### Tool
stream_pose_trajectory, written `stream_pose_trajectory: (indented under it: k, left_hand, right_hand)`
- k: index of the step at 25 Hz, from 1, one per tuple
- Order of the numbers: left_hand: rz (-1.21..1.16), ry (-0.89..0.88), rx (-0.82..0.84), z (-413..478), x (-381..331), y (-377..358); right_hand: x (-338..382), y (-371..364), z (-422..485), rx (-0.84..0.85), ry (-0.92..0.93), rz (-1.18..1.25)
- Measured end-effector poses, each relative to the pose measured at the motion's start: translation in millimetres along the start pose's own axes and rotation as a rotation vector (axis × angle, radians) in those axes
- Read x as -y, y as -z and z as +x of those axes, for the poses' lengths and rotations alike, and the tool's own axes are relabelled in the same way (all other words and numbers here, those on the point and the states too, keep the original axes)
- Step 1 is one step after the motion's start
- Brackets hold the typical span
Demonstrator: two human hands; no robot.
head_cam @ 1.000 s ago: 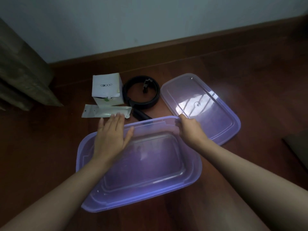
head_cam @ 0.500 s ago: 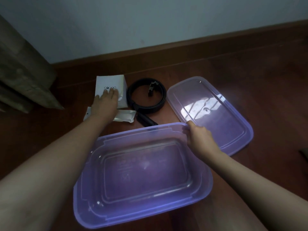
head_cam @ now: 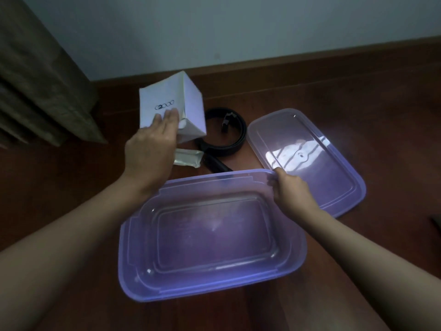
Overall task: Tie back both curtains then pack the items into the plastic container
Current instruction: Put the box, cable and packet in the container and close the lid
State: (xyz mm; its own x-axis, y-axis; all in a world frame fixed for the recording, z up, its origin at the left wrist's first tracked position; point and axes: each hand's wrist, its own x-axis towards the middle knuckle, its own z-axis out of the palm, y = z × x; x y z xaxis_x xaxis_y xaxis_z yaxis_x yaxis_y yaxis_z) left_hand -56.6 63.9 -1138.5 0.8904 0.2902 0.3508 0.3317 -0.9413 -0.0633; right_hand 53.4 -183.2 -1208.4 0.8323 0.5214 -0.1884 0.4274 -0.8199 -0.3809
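Observation:
A purple see-through plastic container point(head_cam: 133, 266) lies open on the wooden floor in front of me. My right hand point(head_cam: 290, 191) grips its far right rim. My left hand point(head_cam: 152, 146) holds a white cardboard box point(head_cam: 188, 108) lifted off the floor and tilted, beyond the container's far left corner. Under it lies a small white packet point(head_cam: 188, 157), partly hidden by my hand. A coiled black belt point(head_cam: 229, 144) rests just right of the box. The container's purple lid point(head_cam: 334, 177) lies flat to the right of the belt.
A brown curtain point(head_cam: 40, 87) hangs at the far left down to the floor. A pale wall with a wooden skirting board point(head_cam: 310, 57) runs along the back. A dark object point(head_cam: 436, 222) shows at the right edge.
My left hand went from the container's rim to the white box, took hold of it and raised it off the floor. My right hand stayed on the container's rim.

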Motion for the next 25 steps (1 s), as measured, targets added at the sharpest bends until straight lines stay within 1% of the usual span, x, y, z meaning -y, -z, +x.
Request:
stream_pose_trajectory:
  k: [3, 5, 6, 8, 11, 13, 15, 17, 22, 25]
  left_hand:
    - [-0.089, -0.124, -0.133, -60.9, -14.6, 41.9]
    - [-0.08, -0.286, -0.177, -107.4, -30.6, 49.8]
    - [-0.07, -0.359, -0.155, -125.3, -35.2, 45.7]
    - [-0.027, -0.416, -0.045, -145.8, -35.8, 27.8]
    - [0.12, -0.396, 0.124, -160.8, -30.8, -3.2]
    - [0.201, -0.374, 0.168, -171.2, -33.4, -18.3]
    - [0.224, -0.345, 0.204, -176.1, -35.7, -22.0]
    - [0.238, -0.338, 0.215, -172.1, -33.1, -21.0]
    - [0.233, -0.362, 0.162, -170.8, -30.1, -26.1]
    - [0.223, -0.371, 0.189, -167.0, -30.3, -20.9]
  right_hand:
    - [0.1, -1.4, -0.1, -0.008, -0.005, 0.009]
    - [-0.3, -1.8, -0.4, -0.017, -0.002, 0.019]
    - [-0.2, -1.7, -0.8, -0.019, -0.001, 0.017]
    - [-0.6, -1.9, -1.1, -0.014, 0.0, 0.004]
    - [0.1, -2.1, -1.8, -0.01, 0.009, -0.011]
    - [0.3, -1.6, -1.8, -0.017, 0.021, -0.027]
    - [0.5, -1.7, -1.5, -0.022, 0.026, -0.042]
    - [0.3, -3.4, -0.8, -0.025, 0.027, -0.031]
    - [-2.1, -4.8, 0.0, -0.021, 0.024, -0.038]
    - [-1.3, -4.5, -0.6, -0.017, 0.019, -0.035]
